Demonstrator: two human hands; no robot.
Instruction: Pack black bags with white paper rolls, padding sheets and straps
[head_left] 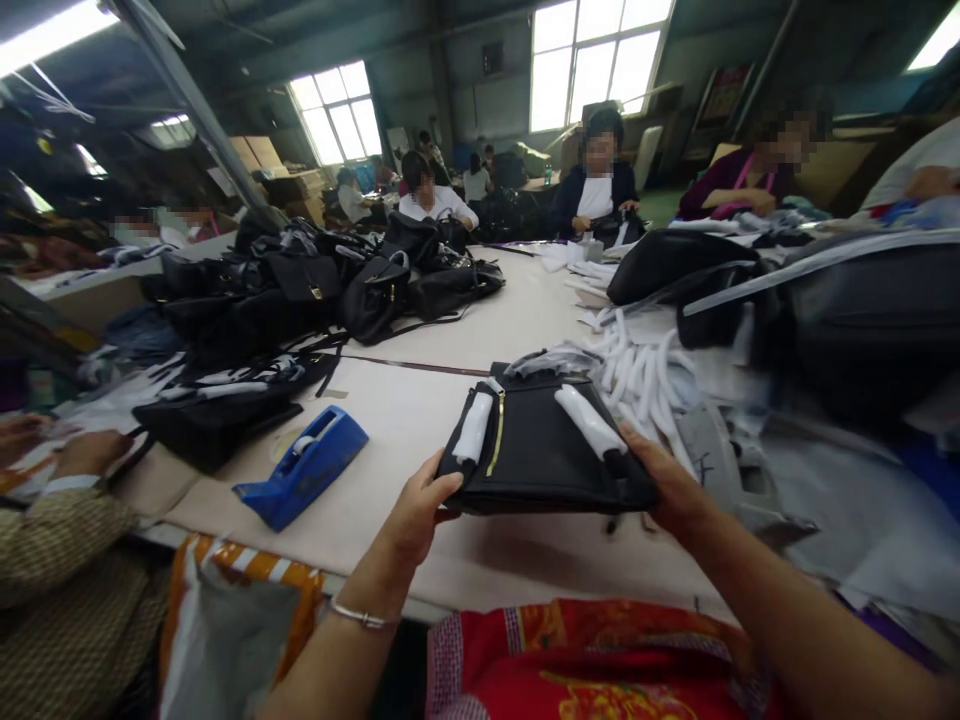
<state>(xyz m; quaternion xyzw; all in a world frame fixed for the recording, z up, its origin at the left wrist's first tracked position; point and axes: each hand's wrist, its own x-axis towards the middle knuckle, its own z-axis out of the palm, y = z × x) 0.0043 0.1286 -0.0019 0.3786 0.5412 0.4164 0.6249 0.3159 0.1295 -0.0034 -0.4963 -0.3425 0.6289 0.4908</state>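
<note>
I hold a flat black bag (544,450) with a gold zip just above the table, near its front edge. Two of its straps are wrapped in white paper. My left hand (420,510) grips the bag's near left corner, thumb on top. My right hand (671,485) clasps the near right corner, next to the end of one white-wrapped strap. Both hands are closed on the bag.
A blue tape dispenser (304,465) lies to the left on the beige table (450,340). Black bags (315,285) are piled at the back left, white paper rolls (637,370) and more bags at the right. A co-worker's hands (67,455) rest at the far left. Other people sit behind.
</note>
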